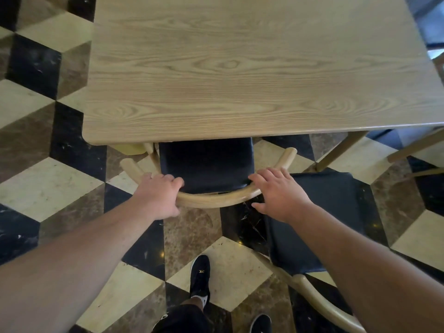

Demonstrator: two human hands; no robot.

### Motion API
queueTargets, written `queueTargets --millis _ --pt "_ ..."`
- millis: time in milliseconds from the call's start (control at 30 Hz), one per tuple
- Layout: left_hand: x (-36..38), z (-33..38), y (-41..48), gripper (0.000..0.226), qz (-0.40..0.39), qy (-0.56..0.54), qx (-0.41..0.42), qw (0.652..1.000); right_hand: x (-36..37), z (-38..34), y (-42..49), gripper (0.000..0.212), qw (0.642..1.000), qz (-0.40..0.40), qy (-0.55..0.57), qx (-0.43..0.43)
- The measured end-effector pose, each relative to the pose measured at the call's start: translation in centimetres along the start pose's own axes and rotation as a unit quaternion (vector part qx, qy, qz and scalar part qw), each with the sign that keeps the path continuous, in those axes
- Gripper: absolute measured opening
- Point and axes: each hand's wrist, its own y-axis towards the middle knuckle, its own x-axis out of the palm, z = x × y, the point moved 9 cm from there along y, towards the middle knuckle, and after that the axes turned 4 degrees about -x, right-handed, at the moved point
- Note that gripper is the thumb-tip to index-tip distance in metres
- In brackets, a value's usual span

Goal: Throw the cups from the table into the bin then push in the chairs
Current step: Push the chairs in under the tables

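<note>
Fingers [168,179] gripping chair backrest [213,199], table [240,92] bare

Cube-pattern tiled floor [48,183] in black, cream, brown; 2 black shoes [200,277] planted on it.

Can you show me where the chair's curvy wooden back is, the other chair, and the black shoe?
curved chair back [213,200]: head view, middle of the wooden rail between the two hands.
second chair [322,212]: head view, on its black seat cushion.
black shoe [200,275]: head view, top of the shoe.
</note>
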Motion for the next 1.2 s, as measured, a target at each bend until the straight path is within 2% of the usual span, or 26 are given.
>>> queueTargets --millis 67,100,200,267,367,500,567,633,733,767,833,900,1000,1067,1200 --pt "-1.1 4.0 -1.3 0.084 0.026 -0.054 0.033 0.998 -0.2 1.6 -3.0 0.075 0.999 0.032 0.025 0.01" --pt "-2.1 6.4 -2.1 0.085 0.054 -0.077 0.056 0.994 -0.1 2.7 -4.8 0.074 0.998 0.042 0.033 0.019" --pt "-5.5 14.3 -4.7 0.073 0.145 -0.132 0.115 0.974 1.3 6.9 -11.0 0.067 0.995 0.059 0.05 0.058" --pt "-6.9 20.2 -6.0 0.064 0.17 -0.147 0.146 0.963 2.9 10.2 -15.6 0.059 0.994 0.053 0.044 0.082" --pt "-7.3 29.2 -7.1 0.056 0.155 -0.159 0.169 0.96 6.1 15.1 -22.7 0.046 0.993 0.031 0.035 0.112" --pt "-4.9 39.6 -8.9 0.052 0.1 -0.17 0.164 0.967 10.4 20.2 -31.5 0.039 0.99 0.013 0.042 0.135" --pt "-2.5 43.9 -10.1 0.056 0.047 -0.166 0.155 0.973 12.7 22.1 -35.4 0.042 0.99 -0.003 0.047 0.135" --pt "0.5 47.2 -11.2 0.066 -0.016 -0.17 0.135 0.976 14.9 23.7 -38.6 0.055 0.989 -0.031 0.063 0.133" --pt "4.2 50.2 -12.9 0.087 -0.104 -0.123 0.121 0.98 17.9 25.2 -42.0 0.077 0.987 -0.077 0.079 0.117" --pt "5.0 50.8 -13.4 0.089 -0.115 -0.077 0.13 0.982 18.9 25.2 -42.6 0.083 0.988 -0.097 0.072 0.101" --pt "5.8 51.4 -14.2 0.076 -0.104 0.013 0.147 0.984 20.8 24.5 -43.2 0.094 0.988 -0.137 0.044 0.054" --pt "6.0 51.6 -14.1 0.052 -0.072 0.052 0.146 0.985 22.1 23.8 -43.1 0.082 0.988 -0.154 0.0 0.022" --pt "6.1 51.3 -13.1 0.026 -0.055 0.077 0.118 0.988 22.4 23.4 -42.1 0.045 0.99 -0.136 -0.024 0.018" --pt "6.3 51.0 -12.3 0.021 -0.062 0.087 0.114 0.988 22.2 23.6 -41.5 0.03 0.99 -0.133 -0.021 0.029" --pt "6.3 50.8 -10.7 0.022 -0.048 0.081 0.14 0.986 21.5 24.6 -40.7 0.024 0.99 -0.13 -0.037 0.044"
